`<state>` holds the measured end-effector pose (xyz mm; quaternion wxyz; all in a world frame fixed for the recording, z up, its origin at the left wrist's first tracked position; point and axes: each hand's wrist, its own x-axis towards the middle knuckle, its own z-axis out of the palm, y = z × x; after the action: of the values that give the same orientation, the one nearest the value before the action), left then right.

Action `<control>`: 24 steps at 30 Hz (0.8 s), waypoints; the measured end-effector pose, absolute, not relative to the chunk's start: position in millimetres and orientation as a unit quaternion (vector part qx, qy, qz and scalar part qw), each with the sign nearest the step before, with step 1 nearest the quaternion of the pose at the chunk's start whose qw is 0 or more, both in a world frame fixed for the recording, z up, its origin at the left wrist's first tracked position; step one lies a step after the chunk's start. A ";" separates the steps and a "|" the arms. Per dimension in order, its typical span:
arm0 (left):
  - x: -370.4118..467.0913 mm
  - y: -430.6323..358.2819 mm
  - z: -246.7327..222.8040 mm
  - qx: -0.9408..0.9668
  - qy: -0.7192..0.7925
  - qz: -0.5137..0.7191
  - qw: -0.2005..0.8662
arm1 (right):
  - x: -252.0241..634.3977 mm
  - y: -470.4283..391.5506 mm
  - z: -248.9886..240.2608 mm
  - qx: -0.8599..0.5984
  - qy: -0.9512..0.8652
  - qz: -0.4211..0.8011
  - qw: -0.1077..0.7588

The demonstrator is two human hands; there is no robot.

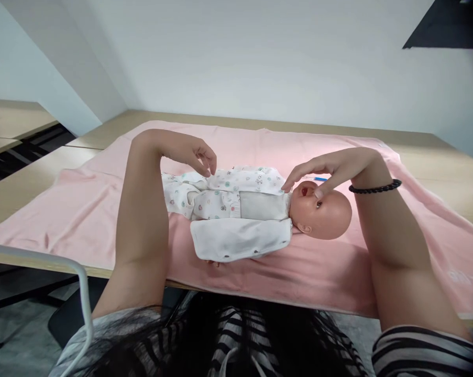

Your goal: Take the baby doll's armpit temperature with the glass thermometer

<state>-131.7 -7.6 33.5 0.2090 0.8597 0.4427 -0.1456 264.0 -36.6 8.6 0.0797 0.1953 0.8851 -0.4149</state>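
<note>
A baby doll (326,213) lies on its back on a pink blanket (83,209), its head to the right. It wears a white patterned outfit (216,204), whose near flap (242,238) is spread open beside the body. Over the doll's lower body is my left hand (191,153), fingers loosely curled and apart, with nothing visible in them. My right hand (334,166) is above the doll's face and neck, thumb and fingers spread and holding nothing; its fingertips are near the outfit's collar.
Behind the doll's head lies a small blue item (320,179), partly hidden by my right hand. The blanket covers a wooden table (417,144) against a white wall. A white curved bar (85,293) stands at the lower left, near a dark chair (65,314).
</note>
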 end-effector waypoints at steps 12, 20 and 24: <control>-99.5 -79.6 51.8 0.888 0.386 -0.168 0.187 | 166.1 -165.8 -38.5 0.169 0.984 -0.041 0.030; -86.3 -105.3 41.3 0.905 0.353 -0.133 0.195 | 151.8 -167.9 -50.6 0.196 0.980 0.019 -0.006; -72.9 -116.7 33.2 0.921 0.328 -0.154 0.144 | 150.4 -155.9 -31.9 0.300 0.953 -0.037 -0.026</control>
<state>-72.9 -116.7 33.2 0.1439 0.9208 0.3280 -0.1543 150.4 -155.9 -31.9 -0.0258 0.3003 0.9528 -0.0373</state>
